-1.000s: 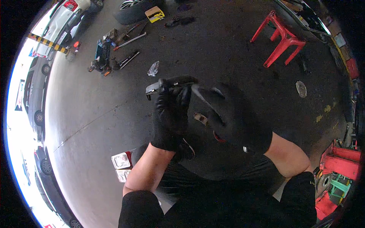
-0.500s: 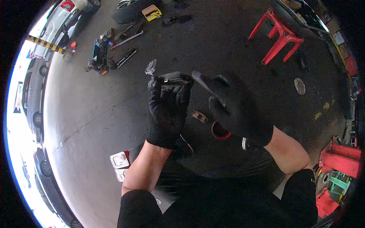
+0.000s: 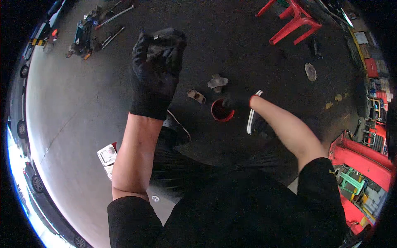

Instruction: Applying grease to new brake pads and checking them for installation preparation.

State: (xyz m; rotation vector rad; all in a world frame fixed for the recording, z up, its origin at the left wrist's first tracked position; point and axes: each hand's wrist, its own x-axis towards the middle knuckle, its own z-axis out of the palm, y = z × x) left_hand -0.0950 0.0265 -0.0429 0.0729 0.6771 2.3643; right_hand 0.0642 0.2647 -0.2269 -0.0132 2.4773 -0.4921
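Observation:
My left hand, in a black glove, is raised with its fingers curled round a dark flat part bearing a small pale mark; the glove hides most of it. My right hand, also black-gloved, reaches low to a round red tub with a dark inside. Its fingertips are at the tub's right rim, and against the dark floor their pose is hard to make out. Left of the tub lies a worn brownish brake pad. A greyish metal piece rests just beyond it.
A red plastic stool lies on its side at the far right. Tools and a blue toolbox are at the far left. White-and-red boxes sit by my left elbow. A red metal rack stands to the right.
My right hand has gone down from beside my left hand to the red tub. My left hand still grips the dark part. The view has shifted, and the greyish metal piece now shows.

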